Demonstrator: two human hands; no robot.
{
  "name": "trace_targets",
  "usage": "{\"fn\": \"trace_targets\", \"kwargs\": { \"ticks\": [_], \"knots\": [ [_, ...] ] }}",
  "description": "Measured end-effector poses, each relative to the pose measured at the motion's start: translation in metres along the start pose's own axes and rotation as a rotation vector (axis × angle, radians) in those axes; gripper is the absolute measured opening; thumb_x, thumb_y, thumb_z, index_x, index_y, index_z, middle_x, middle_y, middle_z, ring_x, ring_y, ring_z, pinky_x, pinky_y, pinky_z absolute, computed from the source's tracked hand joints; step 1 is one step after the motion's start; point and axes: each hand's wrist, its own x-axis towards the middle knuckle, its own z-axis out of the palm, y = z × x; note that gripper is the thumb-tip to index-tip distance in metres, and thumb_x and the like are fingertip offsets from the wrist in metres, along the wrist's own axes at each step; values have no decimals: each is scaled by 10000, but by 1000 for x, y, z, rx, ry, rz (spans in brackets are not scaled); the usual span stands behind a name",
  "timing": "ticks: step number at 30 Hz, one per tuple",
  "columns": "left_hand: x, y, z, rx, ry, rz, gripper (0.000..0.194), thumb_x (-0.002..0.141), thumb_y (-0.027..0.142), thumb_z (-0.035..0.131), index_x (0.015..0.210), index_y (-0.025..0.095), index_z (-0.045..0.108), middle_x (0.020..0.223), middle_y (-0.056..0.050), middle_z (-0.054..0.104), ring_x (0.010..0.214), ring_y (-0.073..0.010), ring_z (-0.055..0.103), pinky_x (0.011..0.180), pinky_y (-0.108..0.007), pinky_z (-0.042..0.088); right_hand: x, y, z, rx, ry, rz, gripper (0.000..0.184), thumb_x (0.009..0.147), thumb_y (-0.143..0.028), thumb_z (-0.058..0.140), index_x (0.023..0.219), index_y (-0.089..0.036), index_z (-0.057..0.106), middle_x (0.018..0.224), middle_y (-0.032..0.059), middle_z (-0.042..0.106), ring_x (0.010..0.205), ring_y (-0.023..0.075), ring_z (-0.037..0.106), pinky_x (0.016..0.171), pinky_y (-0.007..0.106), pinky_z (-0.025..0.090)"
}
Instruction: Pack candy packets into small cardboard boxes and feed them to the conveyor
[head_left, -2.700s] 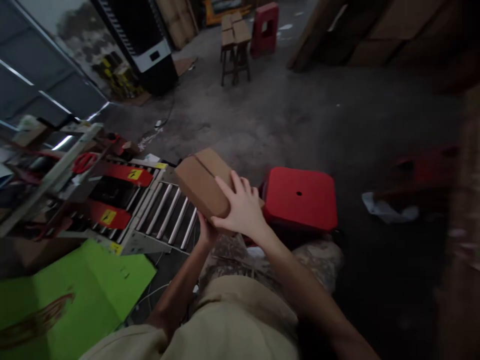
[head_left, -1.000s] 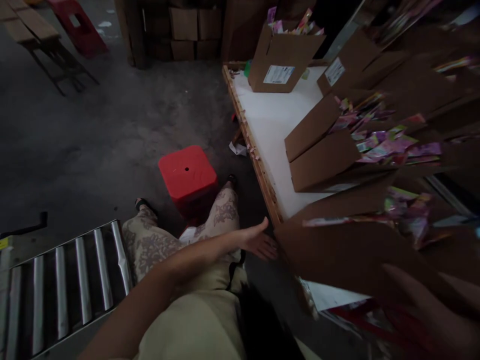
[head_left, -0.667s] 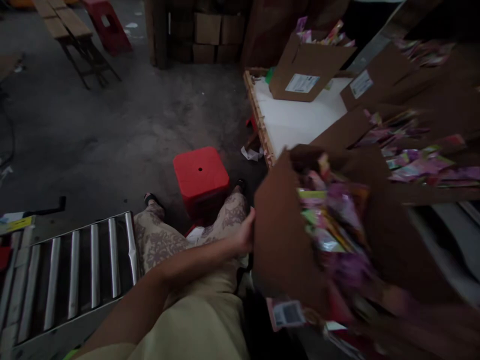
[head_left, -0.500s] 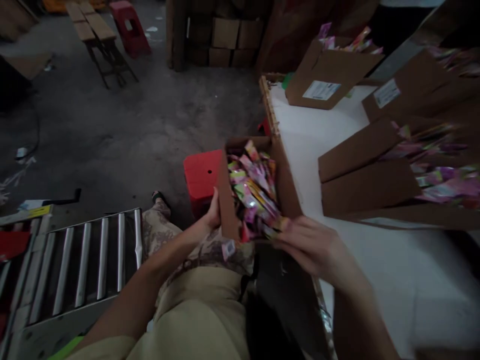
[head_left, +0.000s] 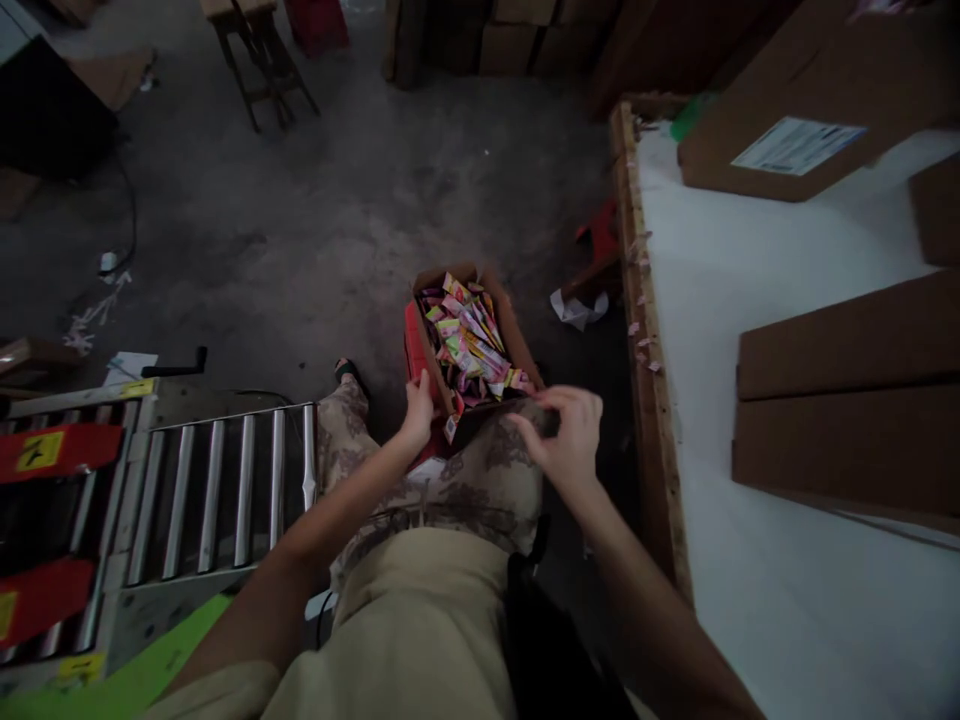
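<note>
A small open cardboard box (head_left: 523, 345) tilts in front of my lap, full of colourful candy packets (head_left: 474, 335). My left hand (head_left: 420, 410) grips its near left side. At its near right corner is my right hand (head_left: 568, 432), thumb spread apart from the curled fingers; the fingertips are close to the box edge, and whether they touch it is unclear. A packet (head_left: 451, 427) pokes out at the near left corner. Beneath the box, mostly hidden, shows a red stool (head_left: 413, 345); whether the box rests on it cannot be told.
To my right, a white-topped table (head_left: 720, 260) with a wooden edge carries cardboard boxes (head_left: 847, 400). On the left runs a roller conveyor (head_left: 212, 495) with red parts (head_left: 56, 455). A wooden bench (head_left: 262, 60) and another red stool (head_left: 319, 25) stand farther off.
The box has moved lower and away from the table edge, over the red stool. My right hand has drawn off the packets, its thumb now spread. The view has shifted.
</note>
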Motion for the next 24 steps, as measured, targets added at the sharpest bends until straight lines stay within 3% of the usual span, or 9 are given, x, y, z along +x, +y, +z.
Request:
{"fn": "trace_targets", "kwargs": {
  "ticks": [3, 6, 9, 13, 15, 18, 21, 24],
  "knots": [
    [-36, -36, -10, 6, -128, -87, 506, 819, 674, 569, 989, 207, 478, 812, 7, 582, 677, -128, 594, 552, -226, 481, -40, -26, 23, 186, -92, 263, 202, 899, -407, 588, 929, -209, 558, 859, 62, 641, 812, 231, 625, 733, 388, 536],
    [-68, -49, -18, 23, -199, -25, 518, 740, 686, 639, 806, 204, 460, 670, 52, 469, 571, -88, 472, 515, -201, 411, -58, -55, 45, 379, -192, 309, 199, 896, -354, 567, 1042, -220, 560, 928, 72, 669, 826, 231, 658, 697, 363, 561],
    [-99, -27, -19, 122, -214, 229, 488, 735, 649, 664, 704, 206, 462, 627, 54, 418, 565, -85, 408, 522, -199, 376, -48, -85, 37, 422, -120, 209, 50, 911, -295, 537, 914, -253, 565, 852, 36, 640, 791, 214, 639, 678, 342, 545],
    [-127, 26, -1, 262, -316, 505, 385, 872, 599, 523, 776, 227, 546, 652, 20, 503, 625, -127, 503, 615, -234, 440, 8, -101, 1, 401, -23, 91, 159, 946, -300, 485, 820, -233, 557, 793, 16, 612, 731, 179, 599, 675, 308, 495],
    [-123, 51, 9, 411, -358, 532, 372, 898, 589, 478, 907, 235, 595, 620, 10, 531, 642, -165, 563, 656, -265, 464, 46, -90, -9, 290, -103, 119, 244, 961, -319, 445, 775, -214, 563, 733, 13, 599, 681, 165, 576, 653, 285, 462],
    [-100, 87, 0, 796, -333, 616, 441, 789, 567, 660, 1070, 228, 638, 599, 1, 572, 694, -226, 629, 719, -311, 477, 78, -59, -18, 64, -216, 208, 233, 917, -398, 529, 929, -191, 634, 685, 9, 590, 638, 174, 558, 641, 282, 450],
    [-62, 123, -28, 956, -81, 822, 477, 803, 541, 660, 1150, 215, 642, 745, -39, 665, 792, -239, 656, 794, -338, 481, 51, -39, -19, -50, -38, 232, 474, 868, -478, 615, 1217, -159, 586, 824, 61, 621, 782, 228, 602, 749, 352, 504],
    [-6, 153, -37, 828, 120, 1010, 531, 871, 527, 580, 1275, 185, 560, 1029, -100, 699, 971, -222, 650, 873, -331, 478, 1, -42, -3, -61, 60, 106, 630, 901, -517, 560, 1402, -153, 444, 1256, 201, 538, 1194, 318, 521, 983, 484, 465]
  ]
}}
